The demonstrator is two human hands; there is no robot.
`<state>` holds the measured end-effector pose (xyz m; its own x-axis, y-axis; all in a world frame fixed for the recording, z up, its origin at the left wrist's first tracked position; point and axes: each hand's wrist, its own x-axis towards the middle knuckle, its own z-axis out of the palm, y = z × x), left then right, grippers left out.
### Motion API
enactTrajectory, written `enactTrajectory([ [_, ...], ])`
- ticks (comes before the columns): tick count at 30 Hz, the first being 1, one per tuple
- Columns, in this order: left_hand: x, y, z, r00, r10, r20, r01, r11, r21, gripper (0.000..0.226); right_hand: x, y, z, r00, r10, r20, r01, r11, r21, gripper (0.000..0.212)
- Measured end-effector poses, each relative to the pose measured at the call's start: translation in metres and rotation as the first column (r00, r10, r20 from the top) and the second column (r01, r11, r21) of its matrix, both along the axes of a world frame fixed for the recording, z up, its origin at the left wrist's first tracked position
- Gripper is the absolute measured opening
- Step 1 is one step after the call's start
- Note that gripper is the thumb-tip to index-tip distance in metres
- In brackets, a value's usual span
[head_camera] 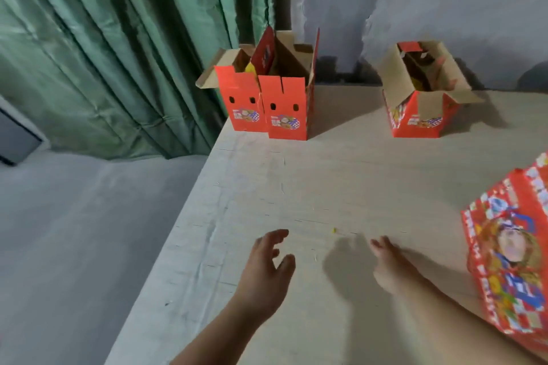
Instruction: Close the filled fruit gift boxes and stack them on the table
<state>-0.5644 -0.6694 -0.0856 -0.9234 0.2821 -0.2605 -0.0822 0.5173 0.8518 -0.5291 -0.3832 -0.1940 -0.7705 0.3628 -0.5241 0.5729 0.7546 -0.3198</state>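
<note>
Three red fruit gift boxes stand open at the far side of the table [341, 187]. Two of them, one [241, 104] behind the other [287, 109], stand side by side at the back left corner with flaps raised. A third open box [418, 111] stands at the back right with flaps spread. A closed red box [510, 252] with printed pictures sits at the right edge, near me. My left hand [268, 267] hovers over the near table with fingers spread and empty. My right hand [391, 264] reaches forward just left of the closed box, fingers relaxed, holding nothing.
A green curtain [118, 53] hangs left of the table, close to the two corner boxes. A grey wall [444, 9] runs behind the table. The table's left edge drops to a grey floor [74, 231]. A tiny yellow scrap [334, 230] lies mid-table.
</note>
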Motion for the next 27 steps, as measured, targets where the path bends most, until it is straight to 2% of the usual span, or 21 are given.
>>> enactTrajectory([
  [3, -0.072, 0.003, 0.000, 0.986, -0.116, -0.119, 0.091, 0.976, -0.199, 0.049, 0.011, -0.011, -0.026, 1.000, 0.026, -0.018, -0.021, 0.972, 0.233, 0.070],
  [5, -0.127, 0.023, 0.009, 0.951, -0.232, -0.202, 0.150, 0.924, -0.352, 0.056, 0.017, -0.013, -0.027, 0.996, 0.089, -0.033, -0.075, 0.953, 0.294, 0.073],
  [8, -0.213, 0.066, 0.031, 0.840, -0.436, -0.322, 0.179, 0.785, -0.593, 0.062, 0.007, -0.005, -0.020, 0.995, 0.100, -0.017, -0.090, 0.942, 0.322, 0.070],
  [10, -0.263, 0.095, 0.041, 0.729, -0.566, -0.386, 0.115, 0.656, -0.746, 0.065, 0.004, -0.006, -0.014, 0.996, 0.094, 0.003, -0.090, 0.942, 0.323, 0.064],
  [12, -0.305, 0.120, 0.047, 0.659, -0.626, -0.418, -0.006, 0.552, -0.834, 0.062, 0.003, -0.005, -0.014, 0.988, 0.069, -0.140, -0.027, 0.958, 0.284, 0.056],
  [13, -0.323, 0.128, 0.050, 0.657, -0.636, -0.404, -0.047, 0.500, -0.865, 0.057, 0.003, -0.004, -0.014, 0.981, 0.064, -0.182, -0.014, 0.965, 0.263, 0.054],
  [16, -0.358, 0.141, 0.053, 0.730, -0.622, -0.282, -0.051, 0.362, -0.931, 0.046, 0.006, 0.001, -0.015, 0.973, 0.079, -0.219, -0.007, 0.951, 0.310, 0.049],
  [18, -0.368, 0.139, 0.058, 0.705, -0.624, -0.338, -0.092, 0.391, -0.916, 0.045, 0.009, 0.000, -0.018, 0.966, 0.126, -0.227, -0.046, 0.944, 0.327, 0.044],
  [20, -0.374, 0.132, 0.066, 0.614, -0.657, -0.437, -0.130, 0.462, -0.877, 0.044, 0.010, 0.000, -0.020, 0.964, 0.135, -0.228, -0.052, 0.941, 0.335, 0.055],
  [22, -0.381, 0.129, 0.074, 0.577, -0.686, -0.443, -0.114, 0.470, -0.875, 0.050, 0.009, -0.001, -0.019, 0.963, 0.170, -0.211, -0.084, 0.927, 0.365, 0.058],
  [24, -0.384, 0.131, 0.081, 0.630, -0.676, -0.383, -0.100, 0.419, -0.902, 0.051, 0.006, 0.000, -0.017, 0.975, 0.171, -0.142, -0.115, 0.935, 0.337, 0.067],
  [27, -0.373, 0.135, 0.078, 0.692, -0.652, -0.309, -0.100, 0.337, -0.936, 0.031, 0.001, 0.013, -0.016, 0.990, 0.136, 0.043, -0.142, 0.966, 0.215, 0.073],
])
